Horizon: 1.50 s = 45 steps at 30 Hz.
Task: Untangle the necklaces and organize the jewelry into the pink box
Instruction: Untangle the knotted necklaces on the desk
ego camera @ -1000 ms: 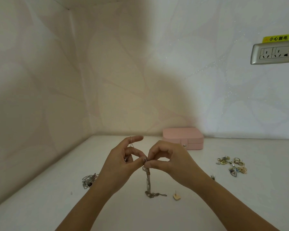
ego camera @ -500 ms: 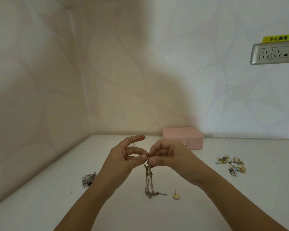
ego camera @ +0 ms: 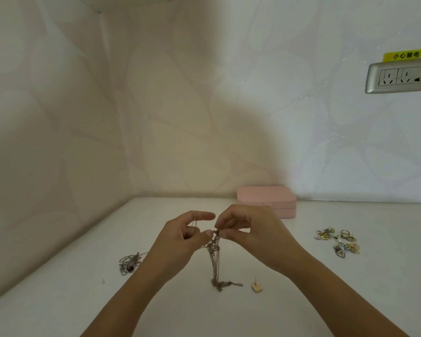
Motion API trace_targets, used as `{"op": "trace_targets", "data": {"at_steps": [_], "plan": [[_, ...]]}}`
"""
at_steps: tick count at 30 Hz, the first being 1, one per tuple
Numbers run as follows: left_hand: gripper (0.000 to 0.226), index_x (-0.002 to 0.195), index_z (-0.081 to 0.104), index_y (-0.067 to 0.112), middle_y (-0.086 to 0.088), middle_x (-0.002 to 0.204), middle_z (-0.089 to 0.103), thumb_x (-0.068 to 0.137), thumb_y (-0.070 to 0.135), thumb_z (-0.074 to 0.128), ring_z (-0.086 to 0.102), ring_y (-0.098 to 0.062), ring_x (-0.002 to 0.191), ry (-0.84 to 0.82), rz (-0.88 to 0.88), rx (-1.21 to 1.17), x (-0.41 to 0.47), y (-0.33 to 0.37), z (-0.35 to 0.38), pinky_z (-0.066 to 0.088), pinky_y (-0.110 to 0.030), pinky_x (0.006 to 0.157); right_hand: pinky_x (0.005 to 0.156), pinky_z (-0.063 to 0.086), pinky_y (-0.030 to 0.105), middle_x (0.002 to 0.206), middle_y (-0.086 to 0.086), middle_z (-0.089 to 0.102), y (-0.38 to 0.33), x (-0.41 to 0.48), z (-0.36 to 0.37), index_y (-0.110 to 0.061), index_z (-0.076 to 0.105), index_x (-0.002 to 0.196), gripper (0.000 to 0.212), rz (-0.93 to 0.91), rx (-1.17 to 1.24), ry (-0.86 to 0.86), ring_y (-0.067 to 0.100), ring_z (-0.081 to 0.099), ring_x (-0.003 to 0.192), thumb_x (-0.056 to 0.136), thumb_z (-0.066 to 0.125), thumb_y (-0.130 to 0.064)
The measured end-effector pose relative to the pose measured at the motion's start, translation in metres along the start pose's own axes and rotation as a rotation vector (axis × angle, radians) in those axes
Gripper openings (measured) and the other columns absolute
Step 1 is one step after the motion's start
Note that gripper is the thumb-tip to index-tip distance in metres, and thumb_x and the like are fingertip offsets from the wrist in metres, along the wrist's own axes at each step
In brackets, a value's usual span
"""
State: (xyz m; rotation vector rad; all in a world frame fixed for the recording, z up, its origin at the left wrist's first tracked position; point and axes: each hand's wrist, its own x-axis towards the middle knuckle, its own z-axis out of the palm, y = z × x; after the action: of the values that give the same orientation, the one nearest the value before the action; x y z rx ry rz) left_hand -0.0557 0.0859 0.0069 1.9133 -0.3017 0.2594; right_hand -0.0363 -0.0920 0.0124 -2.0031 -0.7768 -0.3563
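Necklaces [ego camera: 215,261]: a tangled bunch of silver chains, held up over the middle of the worktop [ego camera: 350,288]. The top knot sits between the two hands. The strands hang straight down and the lower end rests on the surface in a small heap.

Left hand [ego camera: 178,242]: thumb and a curled finger pinch the knot from the left. The forefinger is stretched out, with one thin strand looped over it.

Right hand [ego camera: 253,235]: fingers curled, thumb and forefinger pinching the same knot from the right. The fingertips of the two hands nearly meet.

Box [ego camera: 265,199]: pink, lid closed, at the far edge of the worktop against the back wall, behind the right hand. No writing legible on it.

Stud [ego camera: 256,287]: a single earring, post upward, just right of the heap.

Second tangle [ego camera: 129,261]: more chain, lying toward the left edge, beside the left wrist.

Rings [ego camera: 338,242]: a loose pile of gold and silver pieces toward the right edge, well apart from the hands.

Socket [ego camera: 401,75]: a silver-framed wall outlet, upper right. The yellow label [ego camera: 402,55] directly above it reads "小心触电".
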Motion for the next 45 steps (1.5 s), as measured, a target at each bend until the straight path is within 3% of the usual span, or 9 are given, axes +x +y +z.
{"op": "trace_targets", "data": {"at_steps": [7, 13, 18, 23, 30, 34, 37, 40, 45], "plan": [[0.008, 0.084, 0.068, 0.031, 0.009, 0.039, 0.035, 0.083, 0.023, 0.071, 0.032, -0.008, 0.042, 0.057, 0.052, 0.294, 0.0, -0.009, 0.008, 0.029, -0.014, 0.047, 0.073, 0.05, 0.024, 0.085, -0.015, 0.067, 0.006, 0.0, 0.007, -0.028, 0.066, 0.093, 0.013, -0.162, -0.451, -0.056, 0.003, 0.06, 0.081, 0.084, 0.061, -0.019], [0.007, 0.071, 0.076, 0.023, 0.01, 0.042, 0.025, 0.075, 0.018, 0.079, 0.022, -0.008, 0.043, 0.041, 0.023, 0.161, 0.0, -0.007, 0.006, 0.021, -0.017, 0.048, 0.068, 0.041, 0.023, 0.083, -0.014, 0.046, 0.005, 0.002, 0.014, -0.022, 0.062, 0.09, 0.009, -0.104, -0.509, -0.038, 0.008, 0.05, 0.078, 0.087, 0.054, -0.023], [0.006, 0.078, 0.079, 0.02, 0.007, 0.045, 0.028, 0.074, 0.015, 0.078, 0.023, -0.006, 0.042, 0.08, -0.018, -0.04, 0.001, -0.001, -0.002, 0.022, -0.01, 0.044, 0.078, 0.052, 0.028, 0.077, -0.009, 0.066, 0.012, 0.005, 0.004, -0.024, 0.066, 0.076, 0.012, 0.195, -0.014, -0.025, 0.006, 0.06, 0.073, 0.082, 0.063, -0.015], [0.014, 0.084, 0.079, 0.015, 0.011, 0.044, 0.046, 0.073, 0.018, 0.072, 0.022, -0.01, 0.045, -0.003, -0.049, -0.198, -0.002, 0.006, -0.005, 0.022, -0.015, 0.043, 0.079, 0.048, 0.026, 0.079, 0.001, 0.062, 0.013, 0.006, -0.001, -0.01, 0.067, 0.081, 0.007, 0.316, 0.652, -0.173, 0.012, 0.056, 0.075, 0.087, 0.063, -0.009], [0.022, 0.084, 0.077, 0.01, 0.006, 0.05, 0.018, 0.07, 0.024, 0.067, 0.013, -0.01, 0.047, -0.064, -0.094, -0.331, -0.004, 0.008, -0.003, 0.012, -0.021, 0.047, 0.079, 0.045, 0.034, 0.068, 0.007, 0.052, 0.006, 0.01, 0.006, -0.012, 0.048, 0.058, 0.028, 0.381, 1.304, -0.118, 0.021, 0.055, 0.069, 0.084, 0.057, -0.017], [0.02, 0.079, 0.076, 0.01, 0.008, 0.049, 0.018, 0.07, 0.024, 0.067, 0.013, -0.008, 0.046, -0.075, -0.135, -0.399, -0.004, 0.008, -0.006, 0.014, -0.017, 0.043, 0.04, 0.04, 0.02, 0.05, -0.001, 0.037, 0.01, 0.011, -0.007, -0.008, 0.056, 0.062, 0.028, 0.406, 1.564, -0.109, 0.01, 0.036, 0.041, 0.07, 0.081, -0.015], [0.007, 0.076, 0.075, 0.013, 0.009, 0.049, 0.017, 0.074, 0.018, 0.072, 0.013, -0.006, 0.044, -0.113, -0.151, -0.478, -0.005, 0.009, -0.009, 0.014, -0.015, 0.039, 0.03, 0.016, 0.014, 0.046, -0.005, 0.033, 0.008, 0.008, -0.014, -0.009, 0.067, 0.071, 0.028, 0.409, 1.456, -0.166, 0.003, 0.024, 0.036, 0.059, 0.09, -0.021], [0.005, 0.073, 0.073, 0.015, 0.01, 0.049, 0.017, 0.076, 0.016, 0.07, 0.013, -0.004, 0.042, -0.123, -0.163, -0.586, -0.004, 0.008, -0.013, 0.011, -0.015, 0.039, 0.034, 0.009, 0.016, 0.044, -0.008, 0.027, 0.003, 0.003, -0.02, -0.016, 0.075, 0.081, 0.009, 0.415, 1.07, -0.236, 0.002, 0.02, 0.035, 0.078, 0.074, -0.024], [0.006, 0.067, 0.067, 0.02, 0.011, 0.05, 0.025, 0.071, 0.023, 0.069, 0.016, -0.004, 0.042, -0.061, -0.117, -0.566, -0.002, 0.006, -0.015, 0.018, -0.013, 0.036, 0.045, 0.036, 0.016, 0.067, 0.001, 0.057, -0.001, 0.001, -0.011, -0.013, 0.071, 0.082, 0.008, 0.354, 0.771, -0.344, 0.005, 0.037, 0.048, 0.081, 0.064, -0.017]]}}
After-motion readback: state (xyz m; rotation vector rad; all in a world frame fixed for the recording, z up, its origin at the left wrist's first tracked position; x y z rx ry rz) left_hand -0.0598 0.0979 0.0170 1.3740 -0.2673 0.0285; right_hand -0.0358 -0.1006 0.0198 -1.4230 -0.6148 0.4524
